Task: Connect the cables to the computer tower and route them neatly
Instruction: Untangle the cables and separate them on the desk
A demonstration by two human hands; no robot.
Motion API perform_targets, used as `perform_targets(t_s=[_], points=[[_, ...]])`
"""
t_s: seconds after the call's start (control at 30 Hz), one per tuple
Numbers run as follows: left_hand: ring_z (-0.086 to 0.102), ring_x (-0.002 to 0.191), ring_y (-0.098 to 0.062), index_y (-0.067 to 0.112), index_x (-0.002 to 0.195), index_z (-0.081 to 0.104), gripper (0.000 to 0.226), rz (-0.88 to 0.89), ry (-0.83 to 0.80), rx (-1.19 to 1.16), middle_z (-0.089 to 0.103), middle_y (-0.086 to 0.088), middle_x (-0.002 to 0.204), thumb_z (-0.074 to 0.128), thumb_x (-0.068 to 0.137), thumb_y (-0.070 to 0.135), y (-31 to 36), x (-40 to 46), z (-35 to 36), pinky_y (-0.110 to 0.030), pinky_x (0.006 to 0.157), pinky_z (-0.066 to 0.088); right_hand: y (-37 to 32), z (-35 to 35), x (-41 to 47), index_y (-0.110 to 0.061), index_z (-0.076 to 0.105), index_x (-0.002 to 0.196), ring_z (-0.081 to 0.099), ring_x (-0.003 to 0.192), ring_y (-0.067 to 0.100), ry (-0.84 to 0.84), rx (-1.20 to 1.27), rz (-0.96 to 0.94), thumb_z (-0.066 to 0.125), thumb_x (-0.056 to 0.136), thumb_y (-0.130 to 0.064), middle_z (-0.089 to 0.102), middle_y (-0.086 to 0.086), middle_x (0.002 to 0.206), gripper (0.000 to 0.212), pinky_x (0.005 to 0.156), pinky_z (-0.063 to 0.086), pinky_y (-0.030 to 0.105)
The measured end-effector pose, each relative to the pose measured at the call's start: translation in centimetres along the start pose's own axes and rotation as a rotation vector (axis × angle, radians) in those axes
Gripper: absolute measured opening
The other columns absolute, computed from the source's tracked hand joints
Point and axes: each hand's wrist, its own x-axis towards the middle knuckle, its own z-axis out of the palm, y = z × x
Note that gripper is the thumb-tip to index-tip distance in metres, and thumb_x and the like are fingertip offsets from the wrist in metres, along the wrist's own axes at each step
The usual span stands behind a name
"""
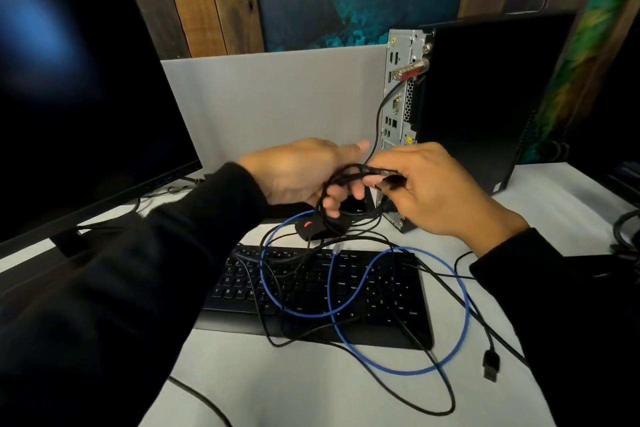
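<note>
- Both hands meet at mid-frame, just in front of the tower (460, 97). The right hand (436, 187) pinches a black plug (388, 180) between thumb and fingers; the left hand (301, 173) has its fingers curled round a loop of black cable (341, 177).
- To do it well: free the loop from the left grip first, then turn the plug to match its port (which port it fits I cannot tell) and push it straight into the rear panel (398, 90).
- One black lead already hangs from the panel's upper part.
- In the way: a blue cable (464, 308) and several black ones tangled over the keyboard (311, 291) at lower centre, a mouse (311, 229) under them.
- A loose plug (491, 365) lies on the counter (311, 392), lower right; a dark monitor (86, 107) stands left.
</note>
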Motion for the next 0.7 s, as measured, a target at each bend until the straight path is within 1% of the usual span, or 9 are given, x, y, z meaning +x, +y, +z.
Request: perform_targets(t_s=[0.07, 0.13, 0.23, 0.33, 0.43, 0.5, 0.57, 0.63, 0.7], points=[[0.029, 0.05, -0.012, 0.009, 0.086, 0.056, 0.048, 0.056, 0.033, 0.036, 0.035, 0.001, 0.064, 0.036, 0.109, 0.045, 1.2, 0.3, 0.6, -0.036, 0.067, 0.046, 0.0, -0.4, 0.0, -0.026, 0.07, 0.095, 0.051, 0.075, 0.018, 0.096, 0.043, 0.008, 0.067, 0.098, -0.024, 0.048, -0.005, 0.086, 0.004, 0.062, 0.048, 0.036], [0.023, 0.05, -0.011, 0.013, 0.079, 0.051, 0.042, 0.12, 0.05, -0.078, 0.027, 0.002, 0.065, 0.037, 0.111, 0.038, 1.4, 0.3, 1.0, -0.032, 0.061, 0.038, 0.0, -1.2, -0.2, -0.023, 0.071, 0.093, 0.054, 0.077, 0.014, 0.15, 0.182, 0.082, 0.069, 0.097, -0.028, 0.052, -0.003, 0.087, 0.007, 0.065, 0.045, 0.027], [0.017, 0.054, -0.014, 0.015, 0.077, 0.049, 0.04, 0.203, 0.055, -0.242, 0.026, 0.004, 0.063, 0.039, 0.111, 0.033, 0.7, 0.2, 1.5, -0.03, 0.057, 0.034, 0.0, -1.7, -0.5, -0.021, 0.072, 0.092, 0.056, 0.066, 0.012, 0.043, 0.442, 0.247, 0.063, 0.1, -0.031, 0.064, -0.008, 0.074, 0.016, 0.064, 0.046, 0.03], [0.021, 0.055, -0.014, 0.014, 0.081, 0.064, 0.04, 0.259, 0.039, -0.285, 0.036, 0.006, 0.06, 0.042, 0.109, 0.032, -0.4, 0.0, 1.6, -0.029, 0.058, 0.037, -0.3, -1.8, -0.7, -0.014, 0.071, 0.093, 0.051, 0.062, 0.008, -0.03, 0.545, 0.28, 0.058, 0.104, -0.029, 0.063, -0.017, 0.067, 0.023, 0.063, 0.044, 0.034], [0.03, 0.053, -0.012, 0.005, 0.09, 0.068, 0.032, 0.258, 0.053, -0.305, 0.04, 0.001, 0.065, 0.052, 0.101, 0.03, -1.3, -0.6, 1.1, -0.026, 0.055, 0.039, -0.5, -1.8, -0.9, -0.019, 0.07, 0.085, 0.059, 0.076, 0.036, -0.054, 0.577, 0.259, 0.06, 0.102, -0.034, 0.07, -0.002, 0.073, 0.025, 0.082, 0.051, 0.053], [0.02, 0.055, -0.013, 0.003, 0.088, 0.062, 0.032, 0.261, 0.086, -0.323, 0.033, 0.002, 0.062, 0.049, 0.104, 0.028, -1.7, -0.6, 1.3, -0.023, 0.049, 0.031, -0.4, -1.7, -0.9, -0.023, 0.07, 0.082, 0.06, 0.074, 0.038, -0.035, 0.565, 0.256, 0.061, 0.1, -0.04, 0.068, 0.001, 0.07, 0.026, 0.084, 0.051, 0.057], [0.012, 0.054, -0.013, 0.008, 0.081, 0.055, 0.035, 0.277, 0.125, -0.392, 0.024, 0.005, 0.06, 0.044, 0.108, 0.027, -1.6, -0.5, 1.8, -0.022, 0.046, 0.021, -0.5, -1.4, -0.8, -0.025, 0.073, 0.084, 0.063, 0.083, 0.041, -0.015, 0.613, 0.258, 0.06, 0.1, -0.041, 0.072, 0.001, 0.077, 0.026, 0.09, 0.051, 0.06], [0.011, 0.05, -0.01, 0.012, 0.076, 0.051, 0.039, 0.291, 0.171, -0.465, 0.022, 0.006, 0.058, 0.041, 0.11, 0.029, -1.2, -0.2, 2.3, -0.023, 0.046, 0.016, -0.7, -1.0, -1.0, -0.03, 0.076, 0.082, 0.066, 0.099, 0.032, -0.033, 0.837, 0.264, 0.058, 0.098, -0.037, 0.077, 0.001, 0.094, 0.025, 0.103, 0.048, 0.052], [0.013, 0.049, -0.01, 0.014, 0.073, 0.05, 0.042, 0.304, 0.207, -0.519, 0.021, 0.005, 0.059, 0.041, 0.109, 0.032, -0.5, -0.3, 2.5, -0.025, 0.048, 0.018, -0.9, -0.8, -1.1, -0.032, 0.077, 0.075, 0.061, 0.115, 0.025, -0.063, 1.065, 0.293, 0.055, 0.096, -0.035, 0.078, 0.005, 0.105, 0.03, 0.114, 0.036, 0.044]])
